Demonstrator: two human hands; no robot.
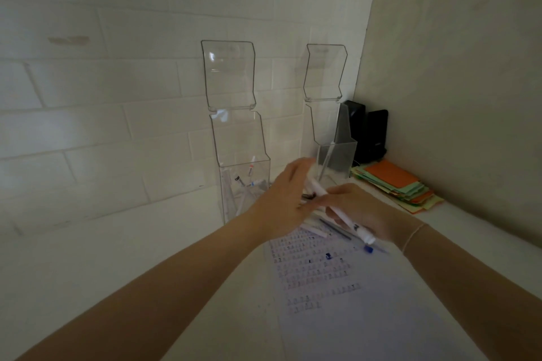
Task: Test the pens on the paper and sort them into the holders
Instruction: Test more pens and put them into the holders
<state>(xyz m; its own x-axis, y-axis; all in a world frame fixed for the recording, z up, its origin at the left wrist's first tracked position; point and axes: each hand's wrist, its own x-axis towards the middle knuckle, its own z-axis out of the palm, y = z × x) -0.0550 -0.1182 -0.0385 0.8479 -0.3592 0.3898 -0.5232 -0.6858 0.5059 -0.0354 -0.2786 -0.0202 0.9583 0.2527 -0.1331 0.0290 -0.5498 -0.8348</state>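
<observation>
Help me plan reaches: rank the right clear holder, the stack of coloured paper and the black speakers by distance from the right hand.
From the right hand:
1. Right clear holder, just behind it.
2. Stack of coloured paper, to its right.
3. Black speakers, back in the corner.

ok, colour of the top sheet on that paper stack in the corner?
Orange top sheet, head view.

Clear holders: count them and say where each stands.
2. The left holder stands against the tiled wall with several pens inside; the right holder stands nearer the corner, beside the coloured papers, with one pen.
</observation>
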